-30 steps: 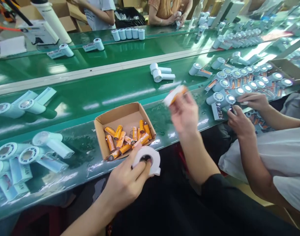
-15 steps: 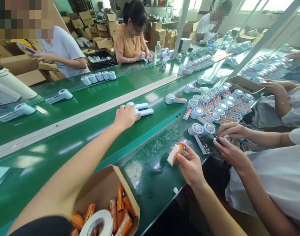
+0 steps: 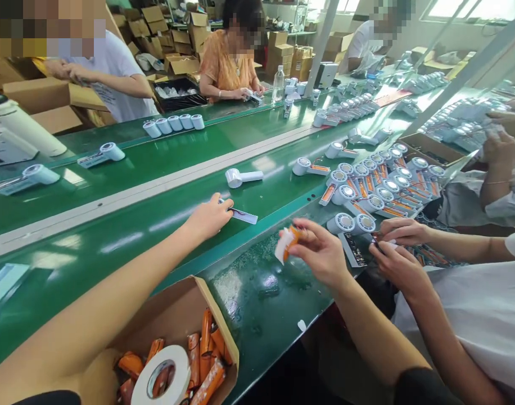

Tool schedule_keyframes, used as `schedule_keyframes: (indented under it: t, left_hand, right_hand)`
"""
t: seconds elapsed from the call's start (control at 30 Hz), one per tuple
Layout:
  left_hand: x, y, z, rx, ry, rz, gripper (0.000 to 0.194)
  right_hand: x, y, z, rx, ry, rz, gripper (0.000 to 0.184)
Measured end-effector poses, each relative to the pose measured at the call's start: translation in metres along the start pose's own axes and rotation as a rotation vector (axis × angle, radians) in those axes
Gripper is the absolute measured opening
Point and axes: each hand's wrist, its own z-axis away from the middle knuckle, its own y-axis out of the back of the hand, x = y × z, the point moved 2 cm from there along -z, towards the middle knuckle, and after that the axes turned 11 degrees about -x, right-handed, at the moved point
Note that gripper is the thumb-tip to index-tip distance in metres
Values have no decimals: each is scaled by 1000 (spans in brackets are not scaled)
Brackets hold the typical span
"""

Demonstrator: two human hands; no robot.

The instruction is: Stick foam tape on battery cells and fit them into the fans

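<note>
My left hand (image 3: 209,216) reaches out over the green conveyor belt (image 3: 126,225) and is closed on a white hand-fan part (image 3: 242,214), whose open handle pokes out to the right. A second white fan (image 3: 242,177) lies on the belt just beyond it. My right hand (image 3: 320,253) hovers above the belt's near edge, pinching an orange battery with a white tape strip (image 3: 285,245) on it. In the cardboard box (image 3: 181,315) at the bottom lie several orange batteries (image 3: 207,354) and a roll of white tape (image 3: 165,377).
A co-worker's hands (image 3: 398,253) work at the right beside rows of white fans (image 3: 375,180). Other people stand or sit across the belt with boxes behind. More fan parts (image 3: 101,154) and white cylinders (image 3: 173,124) lie on the far belt.
My left hand has let go of the tape roll, reached out to the pair of fans on the belt and pulled one toward me. My right hand came down with the battery.
</note>
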Motion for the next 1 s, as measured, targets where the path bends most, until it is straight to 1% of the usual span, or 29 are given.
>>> schedule_keyframes:
  t: [0.03, 0.1, 0.13, 0.2, 0.27, 0.3, 0.37, 0.47, 0.53, 0.73, 0.83, 0.93, 1.0]
  left_hand:
    - [-11, -6, 10, -18, 25, -11, 33]
    - [-34, -21, 32, -99, 88, 6, 33]
    - [-46, -29, 42, -147, 110, 29, 35]
    - [-62, -43, 58, -212, 112, 76, 43]
    - [-70, -49, 63, -230, 87, 99, 51]
    - [-71, -50, 60, -230, 75, 104, 53]
    - [-68, -48, 48, -249, 69, 113, 50]
    - [-57, -41, 25, -276, 93, 134, 35]
    - [-50, -38, 17, -266, 113, 146, 28]
    - [-41, -41, 23, -149, 116, 186, 29]
    - [-45, -38, 19, -138, 108, 250, 29]
    - [-54, -33, 9, -144, 73, 333, 24]
    - [-60, -32, 4, -129, 69, 366, 25]
  right_hand:
    - [3, -11, -19, -52, 0, 18, 58]
    - [12, -35, -54, -157, -17, 45, 62]
    - [19, -47, -68, -208, -34, 59, 61]
    - [34, -69, -90, -294, -80, 94, 56]
    - [47, -87, -104, -341, -112, 127, 54]
    - [53, -94, -110, -344, -112, 141, 54]
    - [61, -104, -117, -316, -86, 171, 54]
    - [66, -107, -124, -244, -37, 223, 52]
    - [68, -105, -127, -218, -28, 258, 52]
    - [77, -97, -134, -239, -13, 450, 47]
    - [82, -95, -136, -270, -25, 509, 44]
    - [86, -93, -134, -335, -43, 567, 41]
    - [86, -93, -132, -387, -33, 647, 35]
